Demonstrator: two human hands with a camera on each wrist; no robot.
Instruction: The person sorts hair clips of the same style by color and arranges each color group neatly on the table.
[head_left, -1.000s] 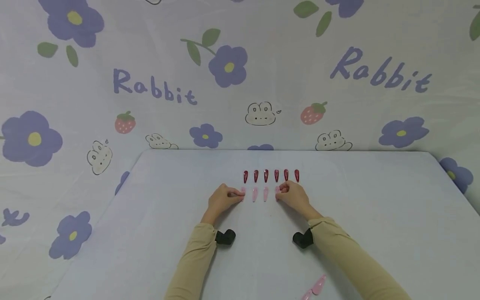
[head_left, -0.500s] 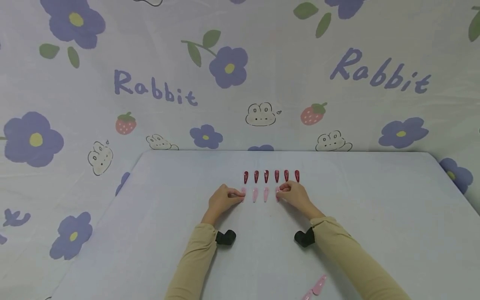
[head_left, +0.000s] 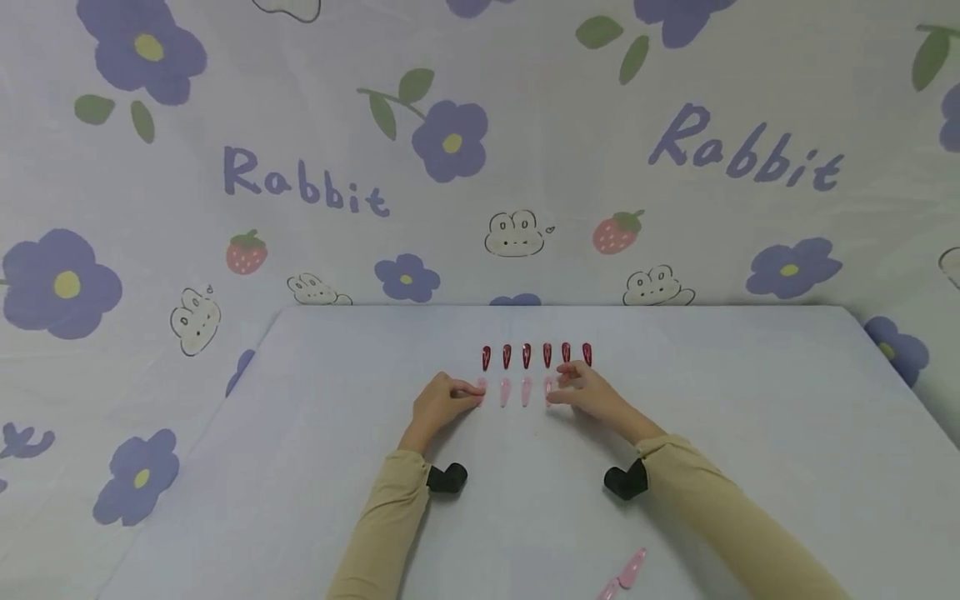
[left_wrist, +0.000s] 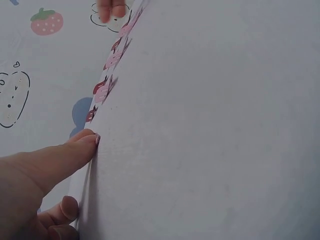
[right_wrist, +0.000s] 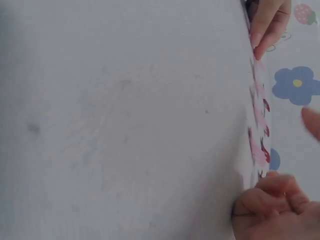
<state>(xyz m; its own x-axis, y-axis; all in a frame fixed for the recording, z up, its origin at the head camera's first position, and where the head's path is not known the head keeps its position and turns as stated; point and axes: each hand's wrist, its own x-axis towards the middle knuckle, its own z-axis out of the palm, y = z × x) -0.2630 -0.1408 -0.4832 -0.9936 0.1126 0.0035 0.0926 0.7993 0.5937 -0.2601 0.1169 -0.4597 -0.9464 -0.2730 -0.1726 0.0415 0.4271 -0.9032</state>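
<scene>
A row of several dark red snap hair clips (head_left: 527,356) lies toward the table's far side. Nearer the person, pink snap hair clips (head_left: 506,392) form a second row. At its left end, my left hand (head_left: 442,404) pinches a pink hair clip (head_left: 482,385) between thumb and fingertips, against the table. My right hand (head_left: 596,393) is at the row's right end, thumb and fingers spread apart beside a pink hair clip (head_left: 548,386) that lies on the table. In the right wrist view its thumb (right_wrist: 312,122) stands well away from the fingers.
Two more pink hair clips (head_left: 632,568) lie near the front, left of the right sleeve (head_left: 720,500). Each wrist wears a black camera mount (head_left: 447,477). Behind the white table (head_left: 337,350) hangs a cloth (head_left: 450,50) printed with flowers and rabbits.
My right hand's thumb and fingers have parted from the pink hair clip at the row's right end, and that wrist has shifted slightly right. My left hand keeps its pinch.
</scene>
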